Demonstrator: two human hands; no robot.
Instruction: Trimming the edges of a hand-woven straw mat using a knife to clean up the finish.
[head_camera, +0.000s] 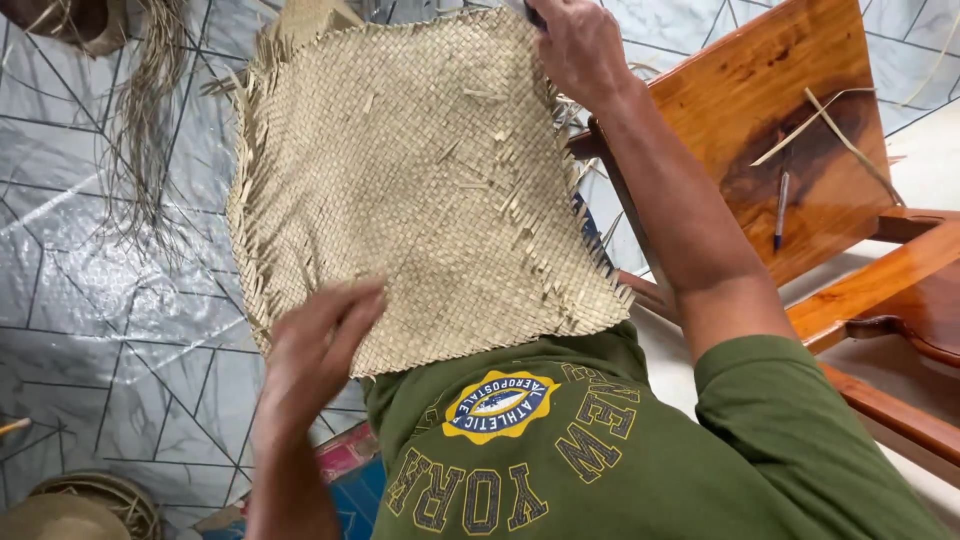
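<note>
Straw-coloured woven mat (420, 180) looks light, floppy, fray-edged; best gripped at its borders; left hand (315, 350) rests open-fingered on the near edge; right hand (580, 45) pinches the far corner.

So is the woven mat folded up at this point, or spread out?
Spread out. The woven mat lies as one flat sheet, with the left hand at its near edge and the right hand at the far corner.
</note>
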